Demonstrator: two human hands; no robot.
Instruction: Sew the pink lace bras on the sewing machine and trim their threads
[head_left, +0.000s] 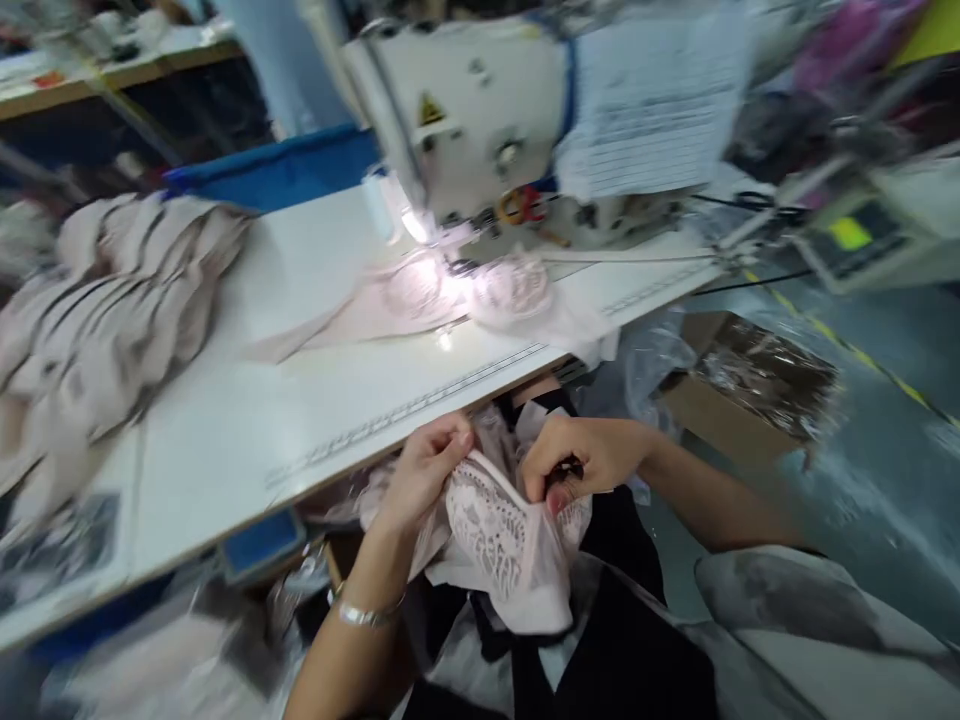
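Observation:
Over my lap, below the table's front edge, I hold a pale pink lace bra [491, 535] between both hands. My left hand [427, 470] pinches the cup's upper edge at its left end. Toward the middle of the bra, my right hand [581, 460] is closed on the fabric with thumb and fingers; small dark finger loops, perhaps of a tool, show inside it, too blurred to name. A second pale pink bra [510, 288] lies on the table under the lit needle area of the sewing machine [480, 110], its wing stretched out to the left.
A heap of pale pink bra pieces [112, 320] covers the left of the white table [300, 400]. Paper sheets [645, 110] hang on the machine, near orange-handled scissors [517, 206]. A control panel [862, 235] stands at right, above an open cardboard box [720, 400] on the floor.

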